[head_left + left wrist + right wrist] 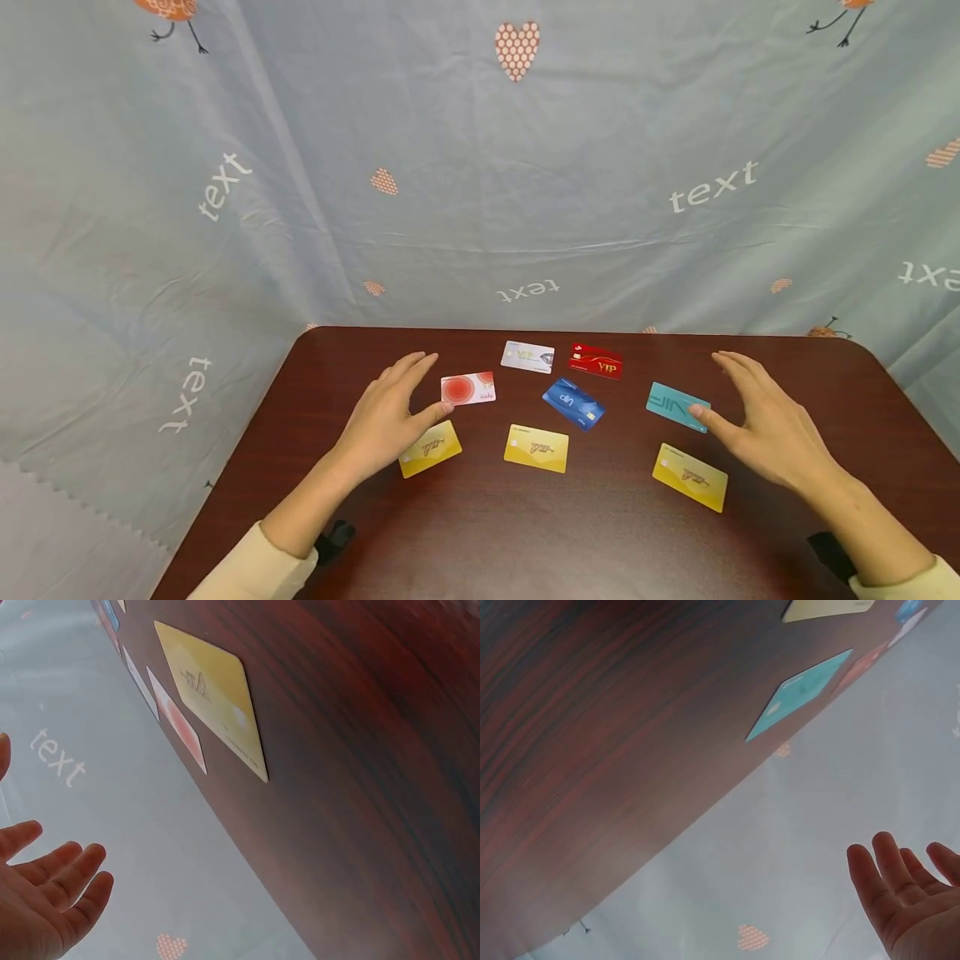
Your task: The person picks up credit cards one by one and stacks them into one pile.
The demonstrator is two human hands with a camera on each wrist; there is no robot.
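In the head view my left hand (390, 417) hovers with relaxed fingers and holds nothing. It overlaps a yellow card (435, 450), and its thumb tip is close to a white card with a red circle (468, 388). My right hand (772, 425), also holding nothing, has its thumb over the corner of a teal card (675, 406). Below that lies another yellow card (690, 477). Between the hands are a third yellow card (536, 448), a blue card (573, 403), a white VIP card (527, 357) and a red VIP card (596, 361), all flat.
The dark wooden table (480, 533) has rounded far corners. Behind it and at its sides hangs a grey-blue cloth (450, 225) printed with hearts and text. Black straps show at both wrists, beside cream sleeves (258, 567).
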